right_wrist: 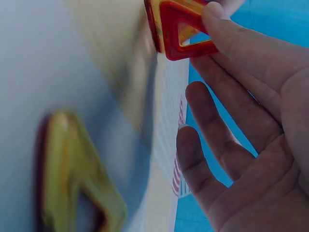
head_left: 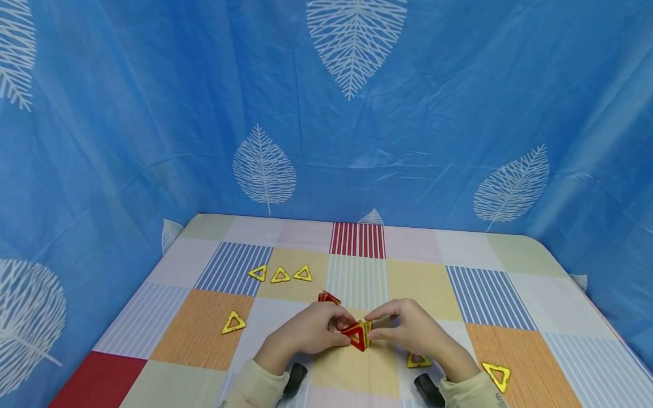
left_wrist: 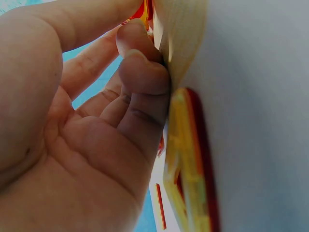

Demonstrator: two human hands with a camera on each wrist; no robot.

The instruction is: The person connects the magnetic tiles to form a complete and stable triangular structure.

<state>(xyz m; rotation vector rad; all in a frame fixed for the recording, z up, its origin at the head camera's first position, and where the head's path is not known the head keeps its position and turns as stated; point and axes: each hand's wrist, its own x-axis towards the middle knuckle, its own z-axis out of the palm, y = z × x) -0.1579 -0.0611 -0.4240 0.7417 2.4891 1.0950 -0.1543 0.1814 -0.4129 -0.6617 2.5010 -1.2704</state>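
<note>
Near the front middle of the table, both hands meet at a small cluster of red and yellow triangular tiles (head_left: 359,335) that stands up from the cloth. My left hand (head_left: 315,328) pinches its left side between thumb and fingers. On the other side, my right hand (head_left: 415,327) holds an edge with thumb and index finger. The right wrist view shows that thumb on a red open-centred triangle tile (right_wrist: 170,30), with the other fingers loosely spread. How the tiles join is partly hidden by the fingers. More red pieces (head_left: 329,297) lie just behind the left hand.
Three yellow triangle tiles (head_left: 280,275) lie in a row at the back left. A single yellow tile (head_left: 233,322) is nearer on the left. Another yellow tile (head_left: 418,360) sits below the right wrist, and one more (head_left: 497,377) lies farther right. Blue curtain (head_left: 408,124) surrounds the patchwork-covered table (head_left: 357,374).
</note>
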